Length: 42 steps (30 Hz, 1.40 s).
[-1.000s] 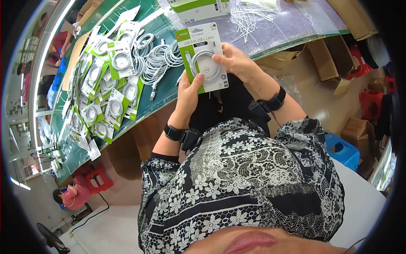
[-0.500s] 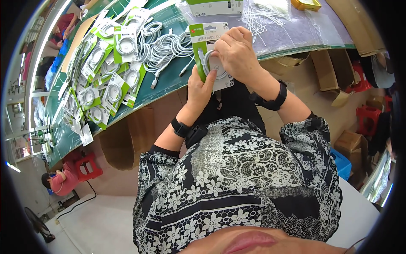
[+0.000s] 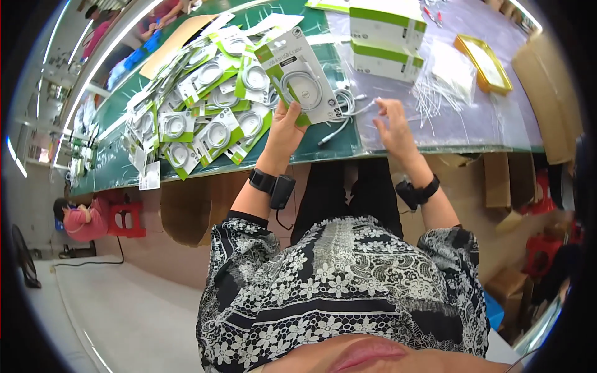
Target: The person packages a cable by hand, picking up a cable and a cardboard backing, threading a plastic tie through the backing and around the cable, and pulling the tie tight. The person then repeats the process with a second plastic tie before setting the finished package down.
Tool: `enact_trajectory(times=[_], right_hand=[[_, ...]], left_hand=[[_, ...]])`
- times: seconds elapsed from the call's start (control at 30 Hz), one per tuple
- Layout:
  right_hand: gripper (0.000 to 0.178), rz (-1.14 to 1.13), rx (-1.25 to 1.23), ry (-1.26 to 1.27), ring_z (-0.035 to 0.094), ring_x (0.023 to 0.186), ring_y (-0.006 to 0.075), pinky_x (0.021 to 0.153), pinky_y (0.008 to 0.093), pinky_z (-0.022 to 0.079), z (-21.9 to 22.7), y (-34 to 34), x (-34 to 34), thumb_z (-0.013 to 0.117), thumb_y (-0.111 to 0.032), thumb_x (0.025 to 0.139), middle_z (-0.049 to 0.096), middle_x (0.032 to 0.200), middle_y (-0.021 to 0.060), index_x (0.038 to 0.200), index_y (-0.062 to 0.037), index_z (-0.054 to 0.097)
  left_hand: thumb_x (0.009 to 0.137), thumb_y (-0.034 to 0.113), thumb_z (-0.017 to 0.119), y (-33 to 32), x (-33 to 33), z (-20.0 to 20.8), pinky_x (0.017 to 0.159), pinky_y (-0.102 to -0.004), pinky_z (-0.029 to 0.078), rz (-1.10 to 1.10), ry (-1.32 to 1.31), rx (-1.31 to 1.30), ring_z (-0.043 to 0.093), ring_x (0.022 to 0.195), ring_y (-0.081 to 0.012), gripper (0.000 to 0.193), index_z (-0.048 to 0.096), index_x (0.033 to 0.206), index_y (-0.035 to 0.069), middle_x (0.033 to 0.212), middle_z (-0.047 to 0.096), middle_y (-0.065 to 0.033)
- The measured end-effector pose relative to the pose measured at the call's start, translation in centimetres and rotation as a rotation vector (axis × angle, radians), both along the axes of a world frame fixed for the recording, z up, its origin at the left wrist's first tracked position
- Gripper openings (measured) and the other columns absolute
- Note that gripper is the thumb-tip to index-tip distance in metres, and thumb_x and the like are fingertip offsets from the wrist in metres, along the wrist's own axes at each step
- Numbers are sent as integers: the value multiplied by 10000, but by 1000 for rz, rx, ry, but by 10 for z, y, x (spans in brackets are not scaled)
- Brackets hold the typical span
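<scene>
My left hand grips the lower left edge of a carded cable pack, a green and white card with a coiled white cable at its front. The pack is tilted above the table. To its right, my right hand is raised with thumb and forefinger apart. The end of a white cable reaches the forefinger's tip; I cannot tell whether they touch. Loose coiled cables lie partly hidden behind the pack. A heap of similar carded cables spreads over the table to the left.
Two stacked white and green boxes stand at the back. Thin white ties lie by a yellow tray, and red-handled pliers behind. Brown cardboard borders the right. A seated person is at far left.
My right hand has left the carded pack and moved right, towards the loose cables. My left hand still holds the pack, now tilted. The view has shifted, showing more of the table.
</scene>
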State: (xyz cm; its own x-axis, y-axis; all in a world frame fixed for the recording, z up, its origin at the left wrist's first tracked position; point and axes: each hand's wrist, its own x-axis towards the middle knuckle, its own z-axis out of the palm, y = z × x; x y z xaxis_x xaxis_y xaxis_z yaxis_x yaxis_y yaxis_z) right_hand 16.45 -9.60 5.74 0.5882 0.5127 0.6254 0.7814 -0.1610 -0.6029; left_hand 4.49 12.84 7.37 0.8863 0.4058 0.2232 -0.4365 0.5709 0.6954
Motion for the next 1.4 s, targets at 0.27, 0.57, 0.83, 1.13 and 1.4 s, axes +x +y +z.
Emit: enact_trajectory(times=[0.27, 0.57, 0.83, 1.13, 1.4], right_hand=[[365, -92, -111, -165, 534, 922, 337, 829, 381, 446, -38, -8, -1, 570, 69, 744, 533, 989, 168, 1095, -27, 546], [162, -75, -151, -161, 552, 889, 337, 783, 386, 452, -32, -25, -2, 571, 57, 753, 553, 945, 147, 897, -14, 600], [113, -82, -146, -171, 559, 857, 328, 739, 372, 459, -32, -33, -1, 578, 58, 748, 557, 890, 139, 840, -7, 595], [101, -106, -139, -164, 565, 859, 314, 742, 374, 464, -32, -38, 1, 584, 41, 754, 567, 893, 121, 831, -20, 604], [95, -77, -47, -110, 572, 815, 293, 726, 364, 464, -32, -33, -2, 577, 18, 779, 572, 883, 107, 847, -37, 616]], left_hand=[[965, 201, 501, 37, -6, 0, 910, -309, 481, -9, 84, 50, 572, 1064, -175, 302, 476, 1241, 81, 1164, 577, -50], [918, 312, 581, 147, 26, 33, 832, -373, 504, 281, 88, -92, 599, 996, -211, 411, 479, 1215, 47, 1108, 594, -87], [880, 271, 632, 84, 40, -3, 792, -369, 518, -16, 244, 161, 603, 961, -237, 361, 553, 1131, 25, 1065, 616, -85], [850, 285, 622, -13, 70, -26, 692, -382, 503, 477, 307, 1891, 609, 748, -311, 306, 611, 1010, 24, 834, 618, -138], [854, 267, 604, 2, 99, -24, 664, -387, 501, 500, 343, 1868, 607, 734, -296, 265, 597, 948, 19, 852, 613, -147]])
